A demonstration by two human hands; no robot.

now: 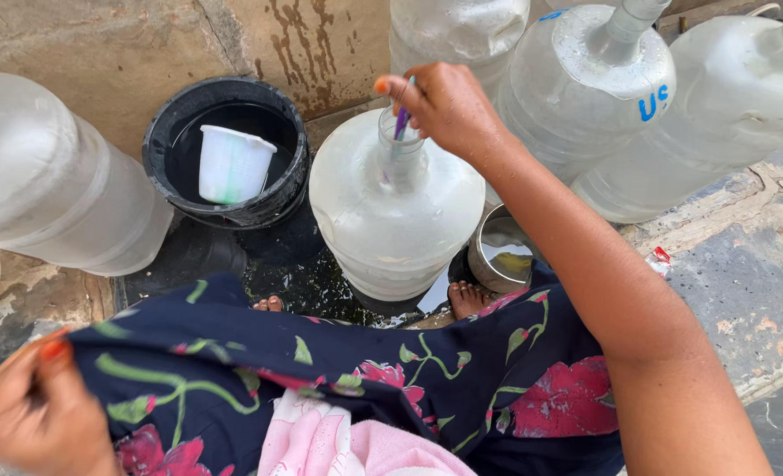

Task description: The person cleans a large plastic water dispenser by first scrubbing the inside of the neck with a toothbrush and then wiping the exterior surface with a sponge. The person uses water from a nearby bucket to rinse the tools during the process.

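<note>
At the neck of the near water jar (396,207), keep your right hand (449,104) pinching the thin brush handle (401,122) upright, while your left hand (34,414) grips the floral skirt (321,370).

Wet stone floor (744,291) under water jugs (391,220), black bucket (166,132), steel pot (488,256).

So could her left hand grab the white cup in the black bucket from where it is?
Probably yes, with a stretch. The left hand rests low on the dark flowered skirt, and the white cup sits in the open black bucket ahead on that side. Nothing covers it; only her lap lies between.
</note>
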